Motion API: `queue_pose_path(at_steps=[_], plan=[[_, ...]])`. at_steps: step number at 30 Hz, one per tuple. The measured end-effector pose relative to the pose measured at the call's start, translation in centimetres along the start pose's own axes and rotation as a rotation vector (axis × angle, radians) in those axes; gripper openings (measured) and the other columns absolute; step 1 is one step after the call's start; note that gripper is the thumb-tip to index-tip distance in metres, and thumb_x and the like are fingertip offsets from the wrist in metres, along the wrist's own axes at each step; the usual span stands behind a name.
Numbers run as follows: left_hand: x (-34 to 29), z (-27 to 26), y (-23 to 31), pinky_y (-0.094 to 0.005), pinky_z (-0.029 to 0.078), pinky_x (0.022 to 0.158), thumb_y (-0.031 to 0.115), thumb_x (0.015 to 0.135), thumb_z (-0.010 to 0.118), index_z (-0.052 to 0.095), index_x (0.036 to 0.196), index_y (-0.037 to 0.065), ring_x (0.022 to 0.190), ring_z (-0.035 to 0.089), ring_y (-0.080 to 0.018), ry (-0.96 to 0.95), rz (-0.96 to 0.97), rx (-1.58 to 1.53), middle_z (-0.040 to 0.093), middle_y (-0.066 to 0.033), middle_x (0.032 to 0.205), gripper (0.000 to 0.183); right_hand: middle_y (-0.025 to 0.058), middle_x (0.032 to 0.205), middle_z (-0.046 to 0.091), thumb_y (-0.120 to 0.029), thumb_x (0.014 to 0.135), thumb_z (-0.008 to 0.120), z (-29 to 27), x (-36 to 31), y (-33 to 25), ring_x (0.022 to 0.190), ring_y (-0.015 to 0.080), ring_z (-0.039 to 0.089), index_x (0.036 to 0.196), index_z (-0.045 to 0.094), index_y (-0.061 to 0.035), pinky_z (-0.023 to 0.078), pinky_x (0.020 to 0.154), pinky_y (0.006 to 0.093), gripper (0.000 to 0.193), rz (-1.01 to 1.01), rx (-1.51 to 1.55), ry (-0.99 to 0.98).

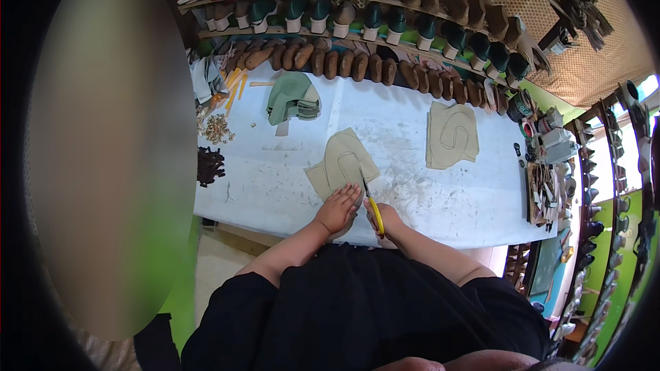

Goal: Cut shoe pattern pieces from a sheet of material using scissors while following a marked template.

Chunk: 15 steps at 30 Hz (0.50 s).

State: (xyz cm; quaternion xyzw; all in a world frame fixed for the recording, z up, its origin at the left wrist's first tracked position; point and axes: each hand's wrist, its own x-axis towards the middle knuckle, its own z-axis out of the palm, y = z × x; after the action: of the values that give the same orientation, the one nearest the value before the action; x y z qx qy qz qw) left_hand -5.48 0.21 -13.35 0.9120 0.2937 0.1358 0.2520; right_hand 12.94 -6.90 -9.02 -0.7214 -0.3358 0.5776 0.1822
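Observation:
A beige sheet of material (323, 176) with curved pattern lines drawn on it lies on the white table in front of me. My left hand (338, 209) rests flat on its near edge, fingers stretched out and pressing it down. Yellow-handled scissors (377, 216) are gripped in my right hand (388, 218), just right of the left. Their blades point away from me and meet the sheet's right side, near a drawn curve. Part of the right hand's fingers is hidden behind the handles.
Another marked beige stack (452, 136) lies at right, and green cut pieces (291, 99) lie at the back left. Small brass-coloured parts (216, 129) and dark pieces (210, 165) sit at the left edge. Shelves of shoe lasts (371, 67) line the back; cans and tools crowd the right edge.

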Motion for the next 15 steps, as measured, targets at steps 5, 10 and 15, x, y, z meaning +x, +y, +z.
queue_pose_path(at_steps=[5,10,15], plan=[[0.0,0.2,-0.1,-0.0453,0.028,0.117,0.021,0.097,0.048,0.038,0.148,0.006,0.144,0.034,-0.0307,-0.01,0.005,-0.005,0.038,-0.0118,0.155,0.055,0.007,0.045,0.043,-0.066,0.097,0.041,-0.4,0.8,0.6,0.033,0.0197,0.047,0.06,0.049,-0.0054,0.038,0.033,0.0332,0.071,0.006,0.024,0.01],[-0.1,0.1,-0.2,-0.0446,0.028,0.117,0.022,0.097,0.049,0.037,0.149,0.006,0.144,0.034,-0.0303,-0.03,0.05,0.036,0.037,-0.0118,0.156,0.056,0.0105,0.052,0.052,-0.073,0.093,0.039,-0.7,2.0,0.7,0.041,0.023,0.055,0.063,0.052,-0.0037,0.045,0.04,0.0347,0.077,0.096,0.131,-0.119],[-0.1,0.0,-0.1,-0.0433,0.028,0.117,0.022,0.097,0.05,0.037,0.149,0.006,0.144,0.034,-0.0298,-0.032,0.051,0.032,0.037,-0.0116,0.156,0.057,0.0119,0.054,0.055,-0.072,0.093,0.041,-0.3,2.4,1.1,0.043,0.0236,0.058,0.066,0.054,-0.001,0.047,0.041,0.0349,0.077,0.021,0.047,-0.067]])
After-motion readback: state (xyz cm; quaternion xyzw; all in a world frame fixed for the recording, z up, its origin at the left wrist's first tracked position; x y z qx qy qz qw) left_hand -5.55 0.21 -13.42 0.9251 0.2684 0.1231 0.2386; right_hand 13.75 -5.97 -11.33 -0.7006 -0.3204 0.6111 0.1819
